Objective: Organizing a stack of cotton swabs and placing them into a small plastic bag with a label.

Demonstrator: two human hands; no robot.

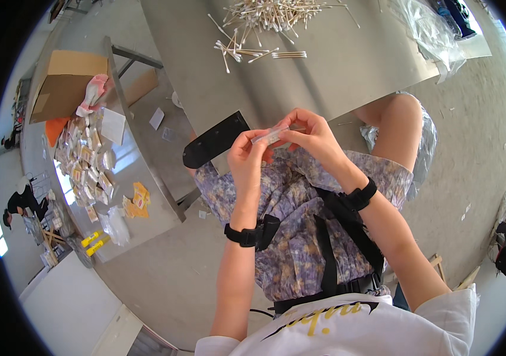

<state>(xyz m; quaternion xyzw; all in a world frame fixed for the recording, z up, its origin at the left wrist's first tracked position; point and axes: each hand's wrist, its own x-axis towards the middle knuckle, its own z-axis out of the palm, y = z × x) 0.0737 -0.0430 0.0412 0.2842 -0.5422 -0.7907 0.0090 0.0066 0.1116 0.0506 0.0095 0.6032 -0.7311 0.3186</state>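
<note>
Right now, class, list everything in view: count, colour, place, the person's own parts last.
tables: two, grey, ahead and left
cotton swabs: many, white tipped, table ahead
pouch: one, clear, between hands
plastic bags: several, clear, both tables
cardboard box: one, brown, far left
cloth: one, pink and white, by box
wrapped packs: many, pale, left table
flat packets: several, yellow, left table
tubes: two, yellow, left table
panel: one, black, left of hands
people: at least two, dark clothing, edges
wristbands: two, black, wrists
left hand: one, bare, on pouch
right hand: one, bare, on pouch
</note>
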